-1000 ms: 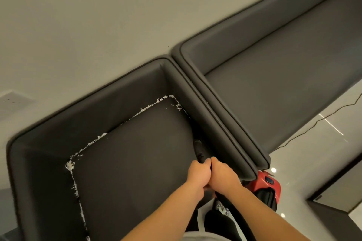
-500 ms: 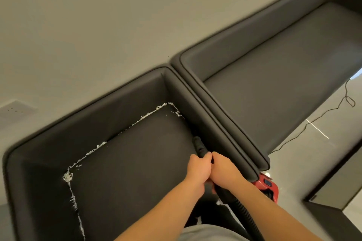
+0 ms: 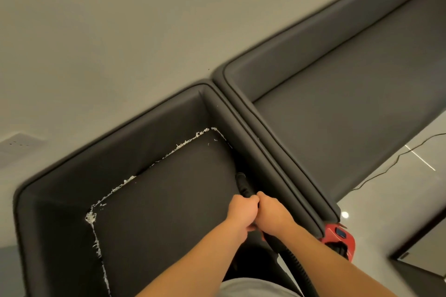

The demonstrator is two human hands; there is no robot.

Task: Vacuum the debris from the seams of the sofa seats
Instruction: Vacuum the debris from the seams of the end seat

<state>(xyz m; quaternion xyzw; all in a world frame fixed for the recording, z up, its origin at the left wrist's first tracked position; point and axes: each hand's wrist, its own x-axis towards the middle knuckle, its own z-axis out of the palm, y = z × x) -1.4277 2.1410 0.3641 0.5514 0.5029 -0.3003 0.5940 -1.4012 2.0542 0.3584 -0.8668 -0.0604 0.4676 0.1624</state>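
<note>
A dark grey sofa seat (image 3: 169,205) has white shredded debris (image 3: 113,191) lying along its back seam and its left seam. Both my hands grip the black vacuum nozzle (image 3: 243,183), my left hand (image 3: 241,211) beside my right hand (image 3: 272,214), knuckles touching. The nozzle tip points into the right-hand seam of the seat, next to the armrest (image 3: 272,164). A ribbed black hose (image 3: 296,270) runs back from the nozzle to a red vacuum body (image 3: 339,240) on the floor.
A second grey sofa section (image 3: 350,113) stretches off to the right. A beige wall (image 3: 120,31) rises behind both. The glossy floor (image 3: 391,200) at right carries a thin black power cord (image 3: 395,159) and a dark doorway edge (image 3: 417,243).
The nozzle has slid a little farther up the right-hand seam towards the back corner. Debris near that corner has thinned. My view has shifted slightly.
</note>
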